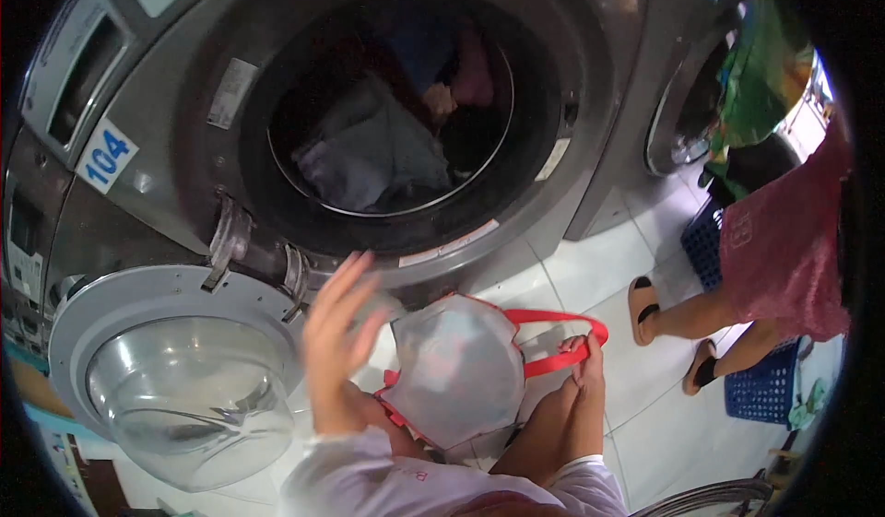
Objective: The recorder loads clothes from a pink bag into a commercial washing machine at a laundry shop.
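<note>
Head view takes in a front-loading washer (387, 102), door (175, 379) swung open, clothes (369, 148) heaped in its drum — loading looks under way. Below the opening hangs a pale mesh laundry bag (456, 370); the right hand (581, 356) grips its red strap (553, 333). The left hand (336, 333), blurred, seems spread wide and empty near the rim — next likely calls for reaching into the bag

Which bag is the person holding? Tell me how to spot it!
Find the big grey washing machine with its round door swung open. Just below its opening, over the white tiled floor, is a pale grey see-through bag. The right hand grips its handles, and its bright red trim and straps set it apart from the blue baskets nearby.
</note>
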The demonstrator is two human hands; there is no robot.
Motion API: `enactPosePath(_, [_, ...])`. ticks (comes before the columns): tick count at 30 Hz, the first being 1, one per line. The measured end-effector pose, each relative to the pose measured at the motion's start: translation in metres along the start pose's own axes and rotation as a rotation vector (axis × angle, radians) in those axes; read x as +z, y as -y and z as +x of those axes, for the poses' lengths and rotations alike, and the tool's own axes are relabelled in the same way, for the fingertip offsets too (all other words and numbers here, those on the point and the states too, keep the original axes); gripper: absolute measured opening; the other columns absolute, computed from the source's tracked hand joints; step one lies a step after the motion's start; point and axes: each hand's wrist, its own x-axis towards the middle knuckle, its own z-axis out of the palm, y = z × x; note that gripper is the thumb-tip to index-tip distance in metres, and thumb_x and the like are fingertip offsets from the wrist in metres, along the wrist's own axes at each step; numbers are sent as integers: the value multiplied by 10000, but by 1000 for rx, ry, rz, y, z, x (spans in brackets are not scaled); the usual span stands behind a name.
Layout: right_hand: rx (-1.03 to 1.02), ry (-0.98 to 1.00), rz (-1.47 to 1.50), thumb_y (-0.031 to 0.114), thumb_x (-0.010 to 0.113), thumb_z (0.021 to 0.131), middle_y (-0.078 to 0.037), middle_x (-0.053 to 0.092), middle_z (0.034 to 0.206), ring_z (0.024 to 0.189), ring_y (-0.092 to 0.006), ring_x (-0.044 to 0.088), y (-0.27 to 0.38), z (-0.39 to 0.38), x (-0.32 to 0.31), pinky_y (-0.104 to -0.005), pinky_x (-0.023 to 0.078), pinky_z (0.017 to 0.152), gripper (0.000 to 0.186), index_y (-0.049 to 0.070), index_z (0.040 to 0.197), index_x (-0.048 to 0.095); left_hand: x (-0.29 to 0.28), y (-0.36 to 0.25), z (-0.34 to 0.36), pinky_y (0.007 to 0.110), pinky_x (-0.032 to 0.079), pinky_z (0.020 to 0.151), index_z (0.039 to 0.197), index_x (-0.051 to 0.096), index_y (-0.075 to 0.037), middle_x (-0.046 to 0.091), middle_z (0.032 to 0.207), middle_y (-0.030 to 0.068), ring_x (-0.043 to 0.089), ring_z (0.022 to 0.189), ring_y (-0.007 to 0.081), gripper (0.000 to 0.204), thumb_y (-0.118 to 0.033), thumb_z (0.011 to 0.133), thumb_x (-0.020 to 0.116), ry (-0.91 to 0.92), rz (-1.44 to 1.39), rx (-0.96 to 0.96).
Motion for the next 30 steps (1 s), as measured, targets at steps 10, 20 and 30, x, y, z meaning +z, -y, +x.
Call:
enactPosePath(10, [-3,1157,-1211,386,615,621,-131,517,923,783,-211,526,-128,-81,196,-292,410,704,665,-34,1063,350,-261,-33,-98,357,301,866,1049,423,24,399,1085,171,374,1031,272,298,-83,774,456,-740,1195,-238])
enactPosePath(20, [424,773,-1235,327,596,629,-95,553,812,732,-186,533,-143,-79,181,-287,420,632,374,2,787,502,-427,58,-93,282,363,666,775,524,58,524,722,163,488,714,195,478,-378,817,332,-296,806,-1051])
enactPosePath(30, [258,123,-598,293,554,718,-11,508,590,465,-86,442,-41,-60,243,-246,358,387,232,66,760,567,-412,-14,-71,380,327,520,607,445,19,448,574,164,441,560,300,358,-304,763,444,-353,833,-881])
